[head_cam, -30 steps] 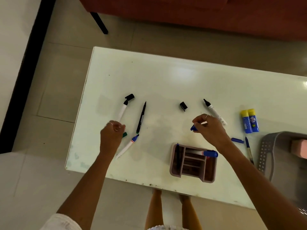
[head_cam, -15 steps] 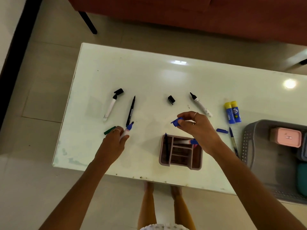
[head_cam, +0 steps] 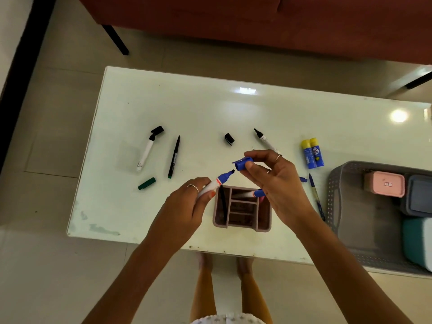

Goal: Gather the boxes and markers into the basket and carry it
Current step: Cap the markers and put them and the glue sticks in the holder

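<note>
Above the counter's near middle, the left hand (head_cam: 184, 206) grips a blue marker (head_cam: 216, 183) by its white barrel, uncapped tip pointing up and right. The right hand (head_cam: 275, 181) pinches a blue cap (head_cam: 243, 163) between thumb and fingers, its open end just beside the marker tip but not yet on it.

Directly below the hands sits a pink organiser (head_cam: 242, 226) with several compartments; a black pen (head_cam: 223, 202) leans in its left slot, and a second blue marker (head_cam: 251, 194) lies across its far compartment.

Left of the hands, on the counter (head_cam: 210, 108), lie a green cap (head_cam: 146, 183), a slim black pen (head_cam: 174, 156), and a white marker (head_cam: 146, 153) with a black cap (head_cam: 157, 130) touching its tip. Farther back, a loose black cap (head_cam: 229, 139) lies apart from another uncapped white marker (head_cam: 265, 141), whose near end is hidden behind the right hand.

To the right stand two blue glue sticks (head_cam: 312, 154) with yellow tops, side by side. Nearer, a small blue cap (head_cam: 303, 179) and a blue pen (head_cam: 315, 195) lie by the grey basket (head_cam: 333, 195), which sits at the counter's right end. Inside it are a pink box (head_cam: 385, 183), a grey-blue box (head_cam: 419, 195) and a teal box (head_cam: 418, 242), partly cut off by the frame edge.
</note>
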